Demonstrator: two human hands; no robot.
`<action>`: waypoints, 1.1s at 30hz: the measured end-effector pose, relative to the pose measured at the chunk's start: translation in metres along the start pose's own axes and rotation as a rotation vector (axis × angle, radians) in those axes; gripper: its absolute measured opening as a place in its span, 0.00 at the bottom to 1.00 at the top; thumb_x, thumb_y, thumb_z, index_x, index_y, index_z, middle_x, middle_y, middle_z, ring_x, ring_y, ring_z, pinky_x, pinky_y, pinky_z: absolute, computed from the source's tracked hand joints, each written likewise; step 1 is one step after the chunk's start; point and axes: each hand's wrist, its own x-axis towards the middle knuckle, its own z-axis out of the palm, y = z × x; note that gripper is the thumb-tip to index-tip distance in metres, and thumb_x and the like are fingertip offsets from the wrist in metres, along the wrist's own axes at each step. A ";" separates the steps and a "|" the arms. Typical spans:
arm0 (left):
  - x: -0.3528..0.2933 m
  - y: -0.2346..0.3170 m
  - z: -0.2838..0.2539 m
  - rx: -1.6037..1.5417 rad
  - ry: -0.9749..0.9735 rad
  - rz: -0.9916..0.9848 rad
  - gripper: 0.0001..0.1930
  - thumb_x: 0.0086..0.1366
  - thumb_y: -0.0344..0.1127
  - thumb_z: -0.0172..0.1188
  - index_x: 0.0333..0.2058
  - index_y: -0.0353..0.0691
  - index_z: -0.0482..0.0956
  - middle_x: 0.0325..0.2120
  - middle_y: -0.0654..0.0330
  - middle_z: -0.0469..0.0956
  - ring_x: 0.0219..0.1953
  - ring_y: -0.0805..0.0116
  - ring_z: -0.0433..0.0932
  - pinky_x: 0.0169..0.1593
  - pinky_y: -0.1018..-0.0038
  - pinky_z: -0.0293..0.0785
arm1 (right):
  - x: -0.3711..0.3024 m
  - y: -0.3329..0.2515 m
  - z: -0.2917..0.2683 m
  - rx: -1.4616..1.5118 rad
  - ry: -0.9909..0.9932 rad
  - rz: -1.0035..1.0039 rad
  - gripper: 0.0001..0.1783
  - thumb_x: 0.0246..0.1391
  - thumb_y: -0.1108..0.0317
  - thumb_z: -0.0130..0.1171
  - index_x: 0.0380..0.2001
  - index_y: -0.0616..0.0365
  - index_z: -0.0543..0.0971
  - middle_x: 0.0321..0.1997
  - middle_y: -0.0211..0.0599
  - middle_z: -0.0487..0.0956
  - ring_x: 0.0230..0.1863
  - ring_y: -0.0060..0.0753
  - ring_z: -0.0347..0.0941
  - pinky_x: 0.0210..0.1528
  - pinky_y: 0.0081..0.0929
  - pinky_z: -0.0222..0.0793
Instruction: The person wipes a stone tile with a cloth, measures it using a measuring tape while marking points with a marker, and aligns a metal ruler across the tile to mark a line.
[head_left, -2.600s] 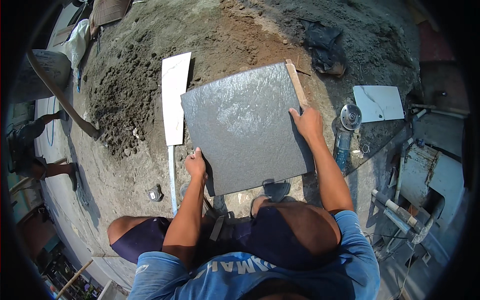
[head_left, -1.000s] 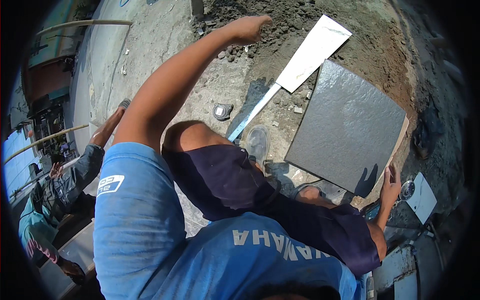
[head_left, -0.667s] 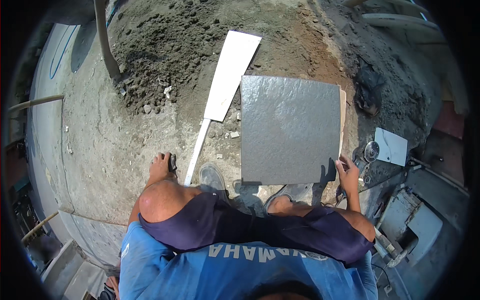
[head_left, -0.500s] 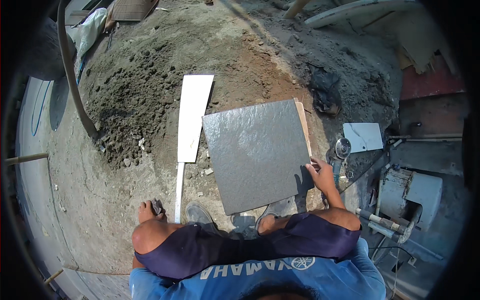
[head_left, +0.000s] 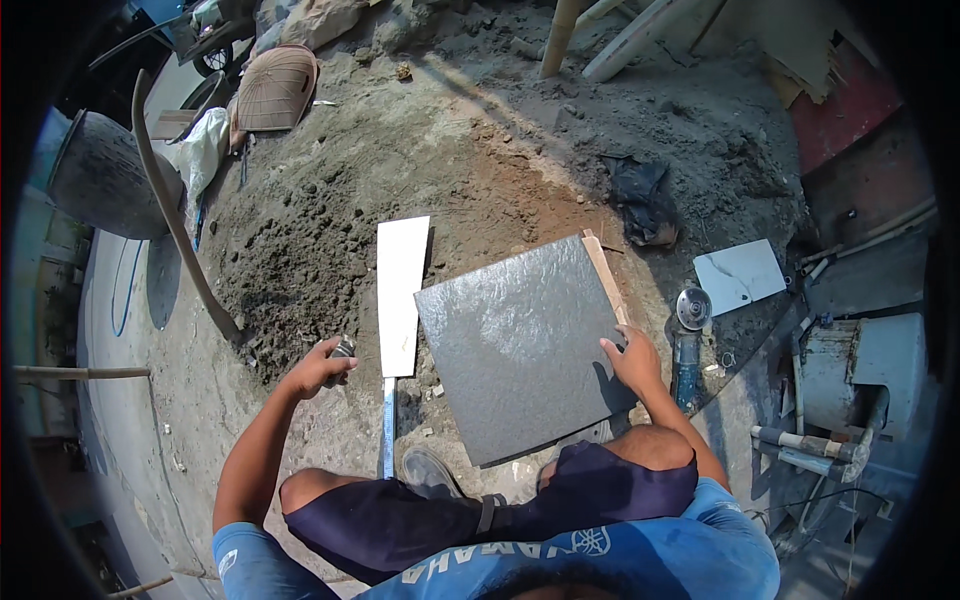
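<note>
A large square grey tile (head_left: 520, 345) with a rough, shiny face lies slantwise in front of my knees. My right hand (head_left: 637, 362) is at its right edge, thumb over the face, the other fingers by the edge and partly hidden. Along that edge a strip of tan board (head_left: 605, 275) sticks out from behind the tile. My left hand (head_left: 318, 368) is raised left of the tile, closed around a small dark, rounded object (head_left: 343, 348) with a lighter band. Between hand and tile lies a long white panel (head_left: 400, 300), with a narrow blue-and-white strip (head_left: 389, 425) reaching from its near end.
An angle grinder (head_left: 690, 330) lies right of the tile, near a white tile piece (head_left: 740, 276) and a crumpled black bag (head_left: 640, 200). Loose soil (head_left: 290, 270) is heaped at left, beside a curved handle (head_left: 180, 220), a dark bucket (head_left: 110, 180) and a ribbed cap (head_left: 280, 88).
My left hand has come up from beside my left knee to left of the white panel, holding the small dark object. The view has shifted; my right hand stays at the tile's edge.
</note>
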 end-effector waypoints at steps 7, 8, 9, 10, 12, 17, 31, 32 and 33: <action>0.177 0.060 0.094 0.594 -0.139 0.197 0.33 0.50 0.38 0.64 0.56 0.32 0.71 0.46 0.50 0.78 0.49 0.59 0.76 0.55 0.70 0.70 | -0.070 0.118 0.068 0.310 0.357 0.418 0.30 0.48 0.53 0.71 0.40 0.66 0.68 0.34 0.45 0.72 0.37 0.47 0.75 0.44 0.41 0.70; 0.204 0.069 0.116 0.641 -0.121 0.231 0.38 0.49 0.41 0.64 0.59 0.32 0.68 0.52 0.47 0.75 0.54 0.56 0.73 0.59 0.70 0.67 | -0.085 0.150 0.091 0.701 0.240 0.668 0.28 0.52 0.52 0.68 0.39 0.64 0.68 0.35 0.42 0.71 0.38 0.39 0.74 0.41 0.35 0.73; 0.222 0.073 0.126 0.690 -0.078 0.251 0.42 0.48 0.43 0.64 0.62 0.32 0.64 0.57 0.43 0.71 0.59 0.53 0.71 0.63 0.70 0.65 | -0.096 0.147 0.093 0.698 0.225 0.692 0.28 0.52 0.52 0.68 0.39 0.64 0.68 0.35 0.42 0.71 0.38 0.39 0.74 0.41 0.35 0.73; 0.235 0.077 0.138 0.702 -0.065 0.194 0.44 0.48 0.44 0.64 0.63 0.31 0.62 0.60 0.42 0.68 0.61 0.52 0.68 0.64 0.69 0.62 | -0.102 0.126 0.089 0.992 0.072 0.805 0.29 0.54 0.51 0.66 0.41 0.64 0.67 0.35 0.40 0.71 0.37 0.35 0.74 0.39 0.33 0.74; 0.258 0.083 0.160 0.737 -0.038 0.161 0.48 0.45 0.46 0.65 0.64 0.29 0.60 0.62 0.40 0.66 0.63 0.50 0.66 0.65 0.70 0.61 | -0.105 0.099 0.095 1.289 -0.075 0.930 0.30 0.56 0.50 0.65 0.44 0.64 0.65 0.35 0.39 0.70 0.37 0.32 0.74 0.37 0.32 0.75; 0.284 0.090 0.180 0.845 -0.045 0.090 0.33 0.42 0.49 0.64 0.43 0.28 0.80 0.38 0.42 0.82 0.40 0.51 0.81 0.46 0.66 0.75 | -0.115 0.097 0.126 1.538 -0.119 0.964 0.25 0.60 0.51 0.59 0.42 0.61 0.63 0.34 0.40 0.70 0.32 0.33 0.75 0.37 0.32 0.77; 0.234 0.074 0.200 0.947 0.026 0.141 0.38 0.44 0.52 0.63 0.53 0.35 0.76 0.51 0.32 0.70 0.64 0.40 0.56 0.65 0.62 0.62 | -0.155 0.115 0.145 1.443 -0.071 1.121 0.25 0.57 0.50 0.64 0.43 0.57 0.66 0.34 0.35 0.75 0.34 0.34 0.77 0.40 0.34 0.78; 0.232 0.075 0.200 0.915 0.009 0.121 0.38 0.44 0.52 0.63 0.53 0.35 0.77 0.51 0.32 0.71 0.63 0.40 0.57 0.65 0.62 0.63 | -0.157 0.113 0.143 1.435 -0.073 1.117 0.25 0.57 0.50 0.64 0.43 0.57 0.66 0.34 0.35 0.75 0.34 0.34 0.77 0.40 0.34 0.78; 0.231 0.076 0.200 0.908 0.012 0.120 0.38 0.44 0.52 0.63 0.53 0.35 0.77 0.51 0.32 0.71 0.63 0.40 0.57 0.65 0.62 0.63 | -0.160 0.112 0.140 1.422 -0.064 1.071 0.26 0.57 0.49 0.64 0.44 0.57 0.66 0.34 0.35 0.76 0.34 0.34 0.77 0.39 0.35 0.78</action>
